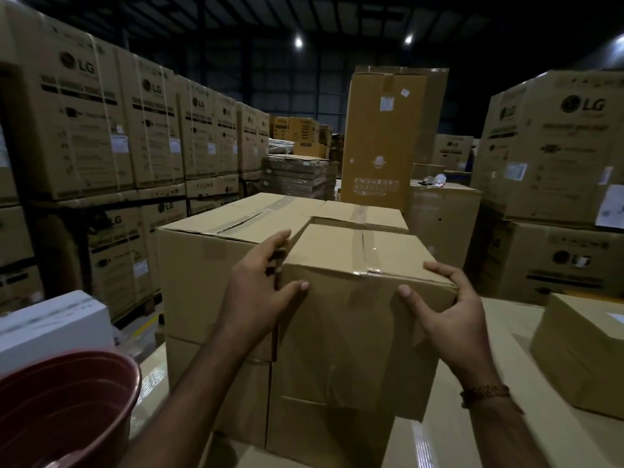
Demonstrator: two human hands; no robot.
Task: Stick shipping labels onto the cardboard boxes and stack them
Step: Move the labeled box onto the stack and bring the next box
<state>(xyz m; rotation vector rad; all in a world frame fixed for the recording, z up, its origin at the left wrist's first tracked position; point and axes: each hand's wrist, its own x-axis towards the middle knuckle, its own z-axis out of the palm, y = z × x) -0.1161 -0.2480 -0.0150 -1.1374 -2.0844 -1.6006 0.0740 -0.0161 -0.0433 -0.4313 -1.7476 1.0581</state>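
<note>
A taped cardboard surface point(499, 383) carries stacked boxes point(236, 383) and a smaller box point(580, 352).

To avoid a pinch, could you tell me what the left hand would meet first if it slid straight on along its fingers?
Probably the larger taped box beside the held box; the left hand already looks wedged between them.

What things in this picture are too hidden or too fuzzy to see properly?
- Head view: the bottom of the held box is hidden behind the forearms and the box below.
- Left hand: its fingertips go behind the box's left edge, and a dark thing beside them is too blurred to name.
- Red tub: cut off by the bottom-left edge.
- Small print on the LG cartons: too blurred to read.
</note>
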